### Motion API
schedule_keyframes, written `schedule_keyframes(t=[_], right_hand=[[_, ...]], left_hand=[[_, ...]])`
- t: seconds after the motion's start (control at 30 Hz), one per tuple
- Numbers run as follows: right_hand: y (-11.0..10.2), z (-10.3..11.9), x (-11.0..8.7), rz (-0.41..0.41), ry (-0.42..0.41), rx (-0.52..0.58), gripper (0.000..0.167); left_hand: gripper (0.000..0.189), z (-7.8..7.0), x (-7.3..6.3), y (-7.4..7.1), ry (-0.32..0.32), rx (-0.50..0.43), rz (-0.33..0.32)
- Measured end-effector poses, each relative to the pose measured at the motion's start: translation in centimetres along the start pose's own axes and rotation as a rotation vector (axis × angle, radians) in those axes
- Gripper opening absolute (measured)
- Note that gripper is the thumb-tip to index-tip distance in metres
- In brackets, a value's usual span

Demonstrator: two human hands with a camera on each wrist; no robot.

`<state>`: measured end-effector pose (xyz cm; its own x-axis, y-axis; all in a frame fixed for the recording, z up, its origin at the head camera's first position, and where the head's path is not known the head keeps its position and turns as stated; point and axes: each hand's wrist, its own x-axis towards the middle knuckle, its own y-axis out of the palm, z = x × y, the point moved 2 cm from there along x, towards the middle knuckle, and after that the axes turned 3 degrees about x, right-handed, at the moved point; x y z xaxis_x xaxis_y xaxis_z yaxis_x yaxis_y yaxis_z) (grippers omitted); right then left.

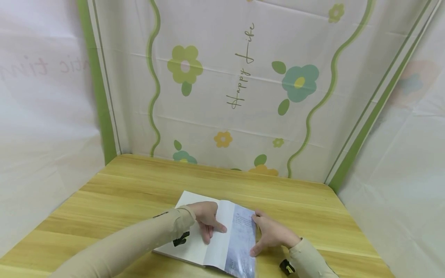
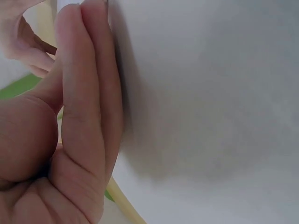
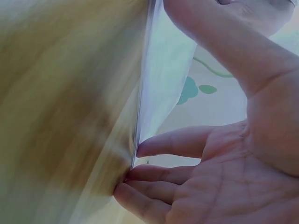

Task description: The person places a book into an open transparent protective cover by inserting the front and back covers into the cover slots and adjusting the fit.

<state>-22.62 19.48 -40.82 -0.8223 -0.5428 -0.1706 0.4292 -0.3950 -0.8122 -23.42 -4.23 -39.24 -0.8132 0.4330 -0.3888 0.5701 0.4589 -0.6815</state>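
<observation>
An open book [image 1: 191,247] lies on the wooden table, a blank white page at its left. To the right is a flap [image 1: 240,239] printed blue-grey with small text, under what looks like a glossy clear film. My left hand [image 1: 207,221] rests over the white part near the fold. Straight fingers lie along the white page [image 2: 201,102] in the left wrist view. My right hand [image 1: 272,233] is at the flap's right edge, thumb and fingertips spread apart along it. In the right wrist view, fingertips [image 3: 147,150] touch the thin edge of the clear film.
The wooden table [image 1: 139,189] extends around the book. A white curtain [image 1: 215,112] with flowers and green bands hangs behind, and more pale curtain hangs on both sides. Black straps [image 1: 181,239] are on the wrists over beige sleeves [image 1: 139,243].
</observation>
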Motion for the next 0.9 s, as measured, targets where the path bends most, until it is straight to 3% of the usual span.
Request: schedule_keyframes(t=[0.2,0.9], right_hand=[[-0.10,0.29,-0.01,-0.011,0.004,0.003,0.121],[0.02,0.22,-0.07,-0.006,0.017,0.009,0.122]], left_hand=[[0.042,-0.26,-0.11,0.00,-0.036,0.043,-0.040],[0.042,-0.11,0.01,0.22,-0.040,-0.007,0.001]])
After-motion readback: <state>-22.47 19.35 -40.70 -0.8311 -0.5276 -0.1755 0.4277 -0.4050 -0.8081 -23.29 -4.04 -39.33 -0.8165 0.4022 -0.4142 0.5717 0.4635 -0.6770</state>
